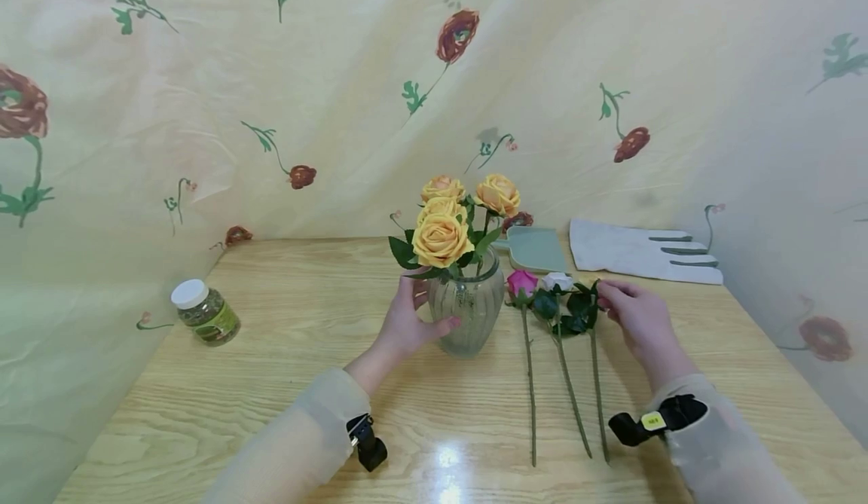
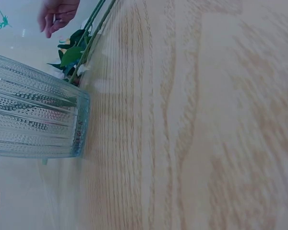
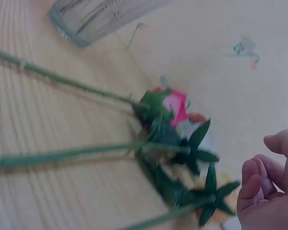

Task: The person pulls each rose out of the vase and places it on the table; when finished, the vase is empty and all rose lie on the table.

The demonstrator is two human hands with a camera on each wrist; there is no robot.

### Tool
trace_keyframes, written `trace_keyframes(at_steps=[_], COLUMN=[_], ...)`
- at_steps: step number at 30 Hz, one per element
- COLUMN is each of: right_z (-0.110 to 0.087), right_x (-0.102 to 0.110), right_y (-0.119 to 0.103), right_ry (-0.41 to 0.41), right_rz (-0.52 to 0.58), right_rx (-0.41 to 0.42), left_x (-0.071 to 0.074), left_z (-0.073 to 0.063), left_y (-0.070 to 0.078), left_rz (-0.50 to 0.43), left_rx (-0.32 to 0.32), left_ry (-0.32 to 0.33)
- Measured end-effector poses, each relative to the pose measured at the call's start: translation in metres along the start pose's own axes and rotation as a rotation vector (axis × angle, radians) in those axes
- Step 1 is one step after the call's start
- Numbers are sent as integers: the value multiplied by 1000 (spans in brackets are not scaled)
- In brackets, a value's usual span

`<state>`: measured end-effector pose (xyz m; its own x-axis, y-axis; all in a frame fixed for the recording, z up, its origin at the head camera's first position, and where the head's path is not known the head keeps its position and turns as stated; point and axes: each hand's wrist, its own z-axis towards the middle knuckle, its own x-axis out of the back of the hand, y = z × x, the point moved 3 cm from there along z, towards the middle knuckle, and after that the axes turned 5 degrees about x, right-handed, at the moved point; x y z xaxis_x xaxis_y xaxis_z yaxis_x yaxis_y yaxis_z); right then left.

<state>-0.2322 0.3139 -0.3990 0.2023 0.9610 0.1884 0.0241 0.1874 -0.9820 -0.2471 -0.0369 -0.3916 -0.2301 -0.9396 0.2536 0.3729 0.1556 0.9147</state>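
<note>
Three flowers (image 1: 545, 304) just beside right fingers (image 1: 613, 294), glass vase (image 1: 469, 314) against left fingers (image 1: 441, 328)

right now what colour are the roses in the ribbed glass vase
Yellow-orange roses, shown best in the head view.

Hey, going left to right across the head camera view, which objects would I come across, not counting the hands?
White-lidded jar, ribbed glass vase, pink rose, white rose, white glove.
</note>
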Motion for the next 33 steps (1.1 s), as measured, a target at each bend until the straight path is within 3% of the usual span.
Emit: trace_keyframes(at_steps=[6, 15, 18, 25, 33], right_z=[-5, -8, -10, -11, -8], right_x=[-16, -46, -57, -82, -110], right_y=[-27, -58, -67, -91, -110], right_ry=[-27, -113, -160, -216, -238], right_rz=[-38, 11, 56, 279, 377], right_rx=[51, 97, 124, 177, 175], left_x=[0, 0, 0, 1, 1], left_z=[0, -1, -1, -1, 0], left_y=[0, -3, -3, -1, -1], left_rz=[4, 17, 20, 24, 25], left_rx=[2, 12, 6, -7, 8], left_ry=[-7, -10, -8, 7, 9])
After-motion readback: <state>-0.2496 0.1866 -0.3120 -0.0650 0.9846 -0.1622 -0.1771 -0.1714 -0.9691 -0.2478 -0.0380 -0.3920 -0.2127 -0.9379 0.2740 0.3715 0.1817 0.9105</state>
